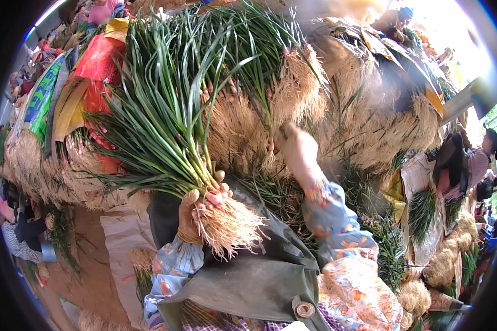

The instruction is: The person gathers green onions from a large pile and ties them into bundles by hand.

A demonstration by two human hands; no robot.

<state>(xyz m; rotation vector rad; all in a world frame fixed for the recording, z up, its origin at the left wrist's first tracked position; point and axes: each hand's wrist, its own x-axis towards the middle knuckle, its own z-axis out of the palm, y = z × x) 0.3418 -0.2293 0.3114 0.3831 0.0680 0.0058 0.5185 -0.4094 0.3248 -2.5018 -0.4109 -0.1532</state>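
Observation:
A thick bunch of green garlic (188, 143) fans up and to the left from my left hand (192, 218). It has long flat green leaves, pinkish stem bases and pale stringy roots hanging down. My left hand is closed around the bases, thumb towards me. My right hand (298, 148) is blurred by motion at the front of a large heap of the same plants (237, 118). A single stalk (270, 118) hangs just left of its fingers. Whether the right hand grips that stalk, I cannot tell. A root tuft (298, 85) juts out above it.
A dark green apron (243, 276) covers my lap. Loose leaves (370, 204) lie to its right. Red plastic sheeting (96, 71) and a yellow-brown cloth (72, 107) drape the heap's left side. Brown sheets (359, 38) cover its far right. Other people (25, 234) sit at the left and right edges.

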